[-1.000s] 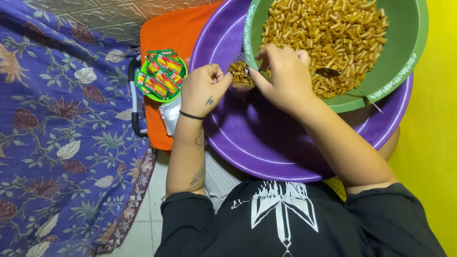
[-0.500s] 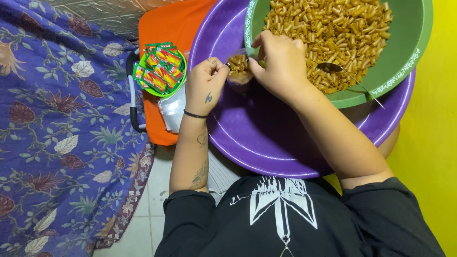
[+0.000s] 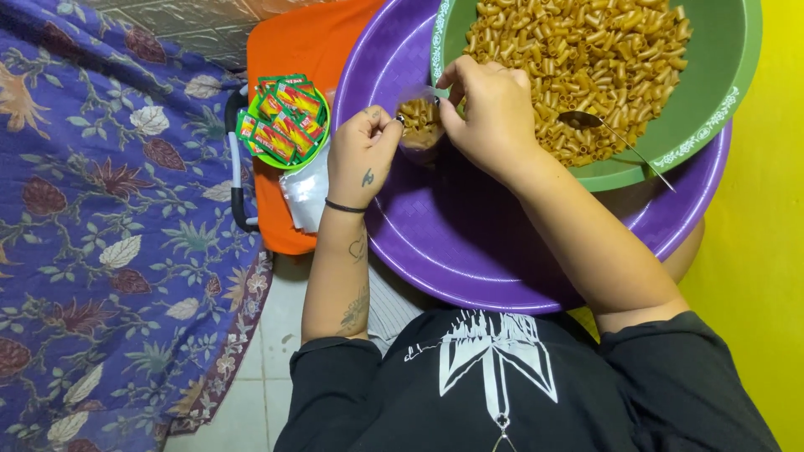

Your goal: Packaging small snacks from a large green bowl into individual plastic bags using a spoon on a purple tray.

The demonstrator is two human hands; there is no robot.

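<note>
My left hand [image 3: 362, 156] and my right hand [image 3: 488, 115] meet over a purple basin [image 3: 469, 243], both pinching a small clear plastic bag [image 3: 419, 124] partly filled with brown macaroni pieces. The bag hangs between the two hands at the basin's upper left. A green bowl [image 3: 712, 100] heaped with the same brown macaroni [image 3: 578, 59] rests inside the basin, just right of my right hand. A metal spoon [image 3: 603, 134] lies in the macaroni, handle pointing right and down.
An orange tray [image 3: 285, 226] lies left of the basin with a small green bowl of red-and-green sachets [image 3: 283, 121] and a stack of clear plastic bags [image 3: 306, 192]. A purple floral cloth [image 3: 109, 234] covers the left. A yellow wall [image 3: 766, 276] runs along the right.
The view has shifted slightly. Both hands stay at the small bag, with the right hand's fingers moving up toward the bag's mouth by the green bowl's rim.
</note>
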